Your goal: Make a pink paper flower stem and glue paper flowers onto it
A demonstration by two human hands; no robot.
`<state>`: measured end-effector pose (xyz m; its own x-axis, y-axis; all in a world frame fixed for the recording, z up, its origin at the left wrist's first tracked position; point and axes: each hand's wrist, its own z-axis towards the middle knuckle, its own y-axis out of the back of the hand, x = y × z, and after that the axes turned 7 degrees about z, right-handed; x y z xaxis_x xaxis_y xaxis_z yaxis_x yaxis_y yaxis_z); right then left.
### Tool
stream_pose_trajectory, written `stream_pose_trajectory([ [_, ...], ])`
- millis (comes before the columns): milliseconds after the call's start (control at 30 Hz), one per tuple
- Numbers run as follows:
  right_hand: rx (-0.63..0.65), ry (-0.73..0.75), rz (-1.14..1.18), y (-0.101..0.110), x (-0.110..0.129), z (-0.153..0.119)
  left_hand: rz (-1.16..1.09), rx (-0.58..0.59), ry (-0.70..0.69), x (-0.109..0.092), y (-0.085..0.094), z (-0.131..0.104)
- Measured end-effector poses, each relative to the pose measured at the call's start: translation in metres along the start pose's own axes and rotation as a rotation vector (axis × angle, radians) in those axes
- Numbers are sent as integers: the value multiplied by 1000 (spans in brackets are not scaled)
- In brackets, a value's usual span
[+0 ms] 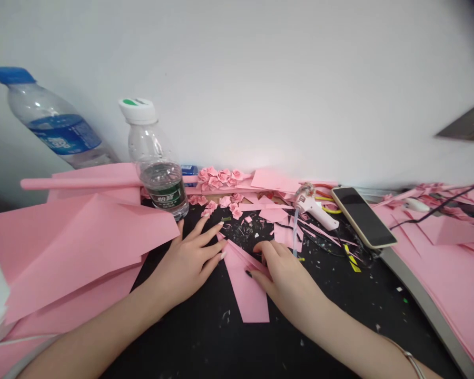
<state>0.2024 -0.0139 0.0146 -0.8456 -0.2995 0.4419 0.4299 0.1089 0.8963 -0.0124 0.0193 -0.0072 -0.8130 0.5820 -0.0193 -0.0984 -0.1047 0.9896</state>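
Observation:
In front of me on the black tabletop (189, 337) lies a folded piece of pink paper (248, 295), narrow at its far end and wider toward me. My left hand (193, 258) rests flat with its fingers stretched out, and some fingertips touch the paper's far narrow end. My right hand (282, 268) is curled over the paper's right side. Its thumb and fingers close on a folded strip along that edge, and some fingertips are hidden behind the hand. Beyond both hands sit several pink paper roses (219, 179).
A bottle with a white cap (161, 179) stands near my left hand, a blue-capped bottle (63, 126) behind it. Large pink sheets (82, 237) lie left, more paper (450, 273) right. A glue gun (316, 208), cables and a phone (363, 218) lie right. Scraps litter the table.

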Motion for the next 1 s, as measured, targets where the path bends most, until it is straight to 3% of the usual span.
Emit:
stream_pose_trajectory([
  [100, 56, -44, 80, 2, 3, 3, 8, -3, -37, 0, -1, -1],
  [367, 99, -114, -4, -2, 5, 7, 16, -21, -74, -3, 1, -2],
  [500, 92, -117, 156, 5, -1, 10, -83, -65, -78, 0, 1, -3],
  [667, 211, -13, 423, 30, -2, 21, -332, -169, 26, 3, 4, -2],
  [767, 233, 82, 427, 41, 3, 32, -484, -54, -12, 0, 8, -1],
  [867, 141, 77, 420, 47, 5, 44, -544, 39, 69, -4, 15, -2],
  [1000, -249, -3, 628, 53, -5, 49, -822, 61, 347, -9, 25, -3],
])
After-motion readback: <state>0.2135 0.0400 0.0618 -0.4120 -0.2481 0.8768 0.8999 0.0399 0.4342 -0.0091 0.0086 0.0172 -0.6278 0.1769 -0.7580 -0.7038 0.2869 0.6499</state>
